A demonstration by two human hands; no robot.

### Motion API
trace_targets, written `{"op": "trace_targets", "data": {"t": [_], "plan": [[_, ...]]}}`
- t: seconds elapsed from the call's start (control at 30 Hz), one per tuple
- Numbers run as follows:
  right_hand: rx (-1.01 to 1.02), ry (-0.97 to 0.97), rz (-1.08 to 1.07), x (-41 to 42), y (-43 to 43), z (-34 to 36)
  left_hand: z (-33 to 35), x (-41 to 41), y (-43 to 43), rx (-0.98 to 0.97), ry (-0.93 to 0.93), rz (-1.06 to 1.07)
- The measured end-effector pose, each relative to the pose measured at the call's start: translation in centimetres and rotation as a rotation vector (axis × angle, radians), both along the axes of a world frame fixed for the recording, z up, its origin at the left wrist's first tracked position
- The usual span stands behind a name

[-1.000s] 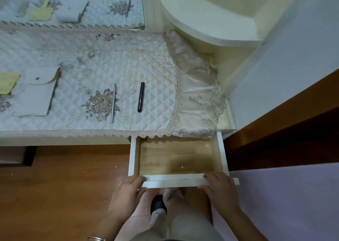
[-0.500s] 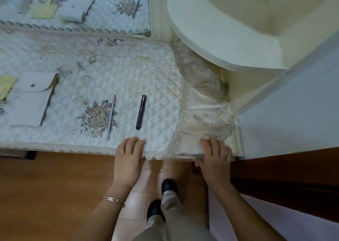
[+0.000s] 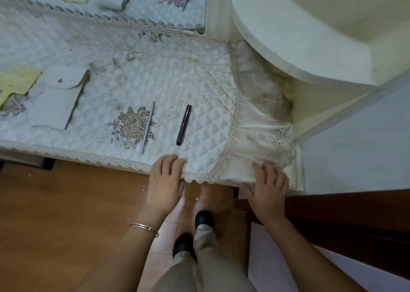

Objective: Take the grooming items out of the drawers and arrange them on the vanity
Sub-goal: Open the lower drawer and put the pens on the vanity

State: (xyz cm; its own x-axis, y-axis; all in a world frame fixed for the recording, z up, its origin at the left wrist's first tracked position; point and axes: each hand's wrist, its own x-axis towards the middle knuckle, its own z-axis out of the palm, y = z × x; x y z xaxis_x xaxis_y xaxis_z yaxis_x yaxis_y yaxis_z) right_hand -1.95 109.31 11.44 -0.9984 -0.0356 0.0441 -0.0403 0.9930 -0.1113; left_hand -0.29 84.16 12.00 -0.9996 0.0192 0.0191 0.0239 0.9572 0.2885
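Note:
A silver pen-like stick (image 3: 147,127) and a black pen-like stick (image 3: 184,124) lie side by side on the quilted white cover of the vanity (image 3: 111,87). My left hand (image 3: 165,180) rests flat at the vanity's front edge, just below the black stick, fingers together and holding nothing. My right hand (image 3: 267,185) lies flat against the front edge under the lace end of the cover (image 3: 266,136). The drawer is pushed in and hidden beneath the cover.
A white snap pouch (image 3: 55,98) and a yellow-green card (image 3: 15,80) lie on the left of the vanity. A mirror (image 3: 106,0) stands behind. A cream curved shelf (image 3: 299,43) overhangs at the right. Wooden floor and my feet are below.
The open, empty drawer has been pushed shut by both hands. My hands now rest at the vanity's front edge.

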Motion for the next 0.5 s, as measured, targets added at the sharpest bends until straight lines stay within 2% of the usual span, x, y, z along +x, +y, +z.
{"op": "trace_targets", "data": {"t": [0.1,0.17,0.37,0.43,0.5], "plan": [[-0.026,-0.117,0.022,0.7,0.1,0.7,0.2,2.2,-1.2,0.057,-0.076,-0.045],[-0.033,-0.201,0.036,1.2,0.1,1.4,0.5,4.4,-2.2,0.155,-0.121,0.01],[-0.021,-0.284,0.003,6.4,-1.8,2.3,-0.8,16.5,-7.3,0.51,-0.436,0.462],[-0.031,-0.383,0.022,9.4,-3.9,2.0,-1.9,22.0,-9.8,0.573,-0.506,0.583],[-0.049,-0.57,0.02,13.2,-7.0,1.2,-2.8,28.0,-12.1,0.64,-0.593,0.73]]}}
